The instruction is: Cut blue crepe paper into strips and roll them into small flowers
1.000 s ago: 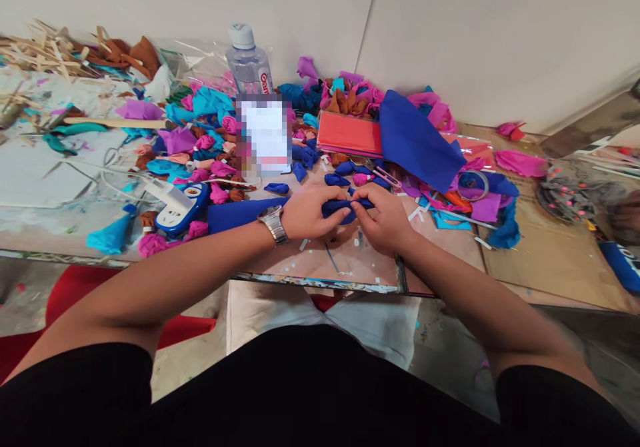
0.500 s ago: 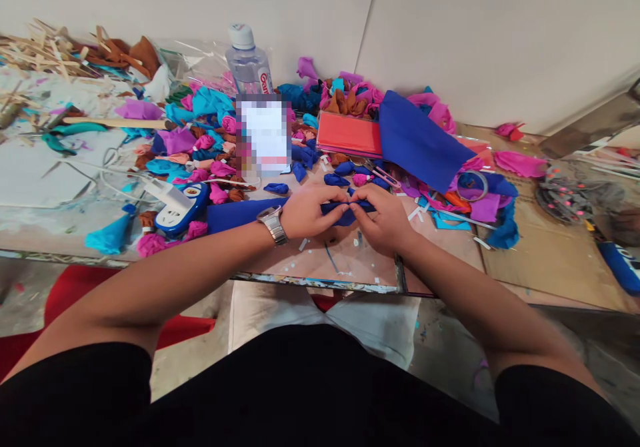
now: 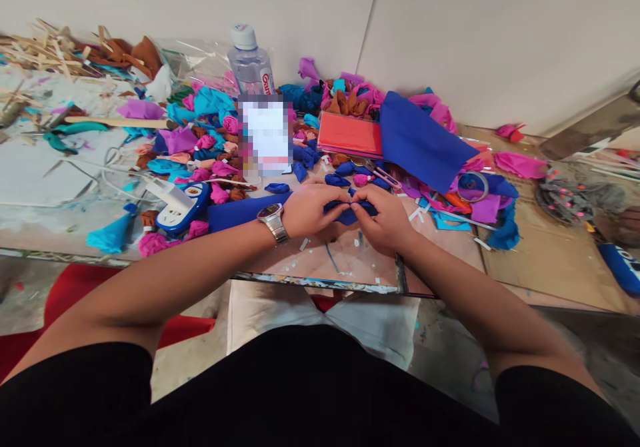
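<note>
Between my two hands is a small piece of dark blue fabric, pinched at its middle. My left hand, with a metal watch on the wrist, grips it between thumb and fingers. From the other side my right hand pinches the same piece, its fingertips meeting those of the left. A flat strip of blue fabric lies partly under my left wrist. Just beyond my hands rest small folded blue fabric pieces and a pink one.
Behind my hands stand a plastic bottle and a blurred phone. A red packet and a large blue sheet lie to the right. Leftward are a power strip, green-handled pliers and wooden sticks.
My hands stay in nearly the same place, both pinching the blue fabric. Only slight shifts of the fingers show; the view has moved a little.
</note>
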